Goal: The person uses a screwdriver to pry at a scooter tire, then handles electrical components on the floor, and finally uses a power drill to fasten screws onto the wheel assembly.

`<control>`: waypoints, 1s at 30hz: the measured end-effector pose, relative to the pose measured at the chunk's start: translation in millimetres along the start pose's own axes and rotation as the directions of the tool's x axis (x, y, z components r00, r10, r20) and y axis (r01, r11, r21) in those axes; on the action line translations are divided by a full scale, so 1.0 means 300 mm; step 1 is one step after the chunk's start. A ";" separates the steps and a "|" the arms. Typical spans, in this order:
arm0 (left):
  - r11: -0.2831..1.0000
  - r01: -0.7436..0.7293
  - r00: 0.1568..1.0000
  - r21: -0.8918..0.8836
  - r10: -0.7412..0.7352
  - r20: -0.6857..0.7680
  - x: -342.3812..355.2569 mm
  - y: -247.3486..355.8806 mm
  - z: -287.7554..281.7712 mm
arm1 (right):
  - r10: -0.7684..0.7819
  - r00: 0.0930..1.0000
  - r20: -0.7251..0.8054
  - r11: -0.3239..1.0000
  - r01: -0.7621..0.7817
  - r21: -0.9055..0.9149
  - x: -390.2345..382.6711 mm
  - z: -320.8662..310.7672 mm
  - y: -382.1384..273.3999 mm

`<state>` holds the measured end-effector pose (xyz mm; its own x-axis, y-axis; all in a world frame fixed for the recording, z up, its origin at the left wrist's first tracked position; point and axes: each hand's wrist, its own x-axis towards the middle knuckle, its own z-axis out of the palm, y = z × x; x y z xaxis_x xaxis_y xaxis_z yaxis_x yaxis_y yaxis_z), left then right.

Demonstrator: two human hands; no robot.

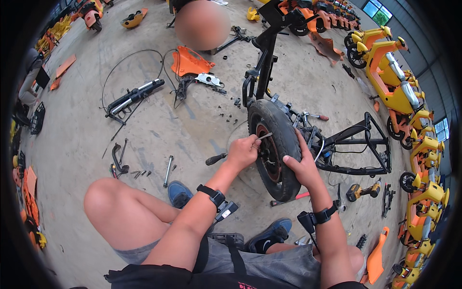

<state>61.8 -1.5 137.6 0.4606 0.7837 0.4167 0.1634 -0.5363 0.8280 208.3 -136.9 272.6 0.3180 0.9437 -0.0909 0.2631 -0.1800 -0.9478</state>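
My left hand (244, 150) is closed around the shaft of a long screwdriver (215, 159). Its dark handle sticks out to the left of my fist, and the metal end reaches the rim on the wheel's left face. My right hand (303, 164) grips the black tyre of the wheel (287, 137) from the right, thumb on the tread and fingers along the far side. The wheel stands upright between my hands, its reddish rim and hub facing left. Behind it lies the black scooter frame (356, 139), with an upright steering column (266, 62).
A red-handled tool (302, 195) lies below the wheel, and a yellow cordless drill (363, 190) sits to the right. Fork tubes (136, 98), an orange panel (189, 62) and a long metal rod (168, 171) lie leftward. Yellow scooters (392, 82) line the right; another person is ahead.
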 end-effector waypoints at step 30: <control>0.996 0.077 0.997 -0.044 -0.076 0.007 0.015 -0.017 -0.059 | -0.076 0.996 -0.054 0.995 0.071 -0.076 0.070 0.105 -0.016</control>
<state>47.7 10.4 141.9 0.4528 0.8202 0.3497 0.1600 -0.4606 0.8731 185.1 -107.6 265.7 0.3456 0.9384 -0.0024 0.3540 -0.1327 -0.9258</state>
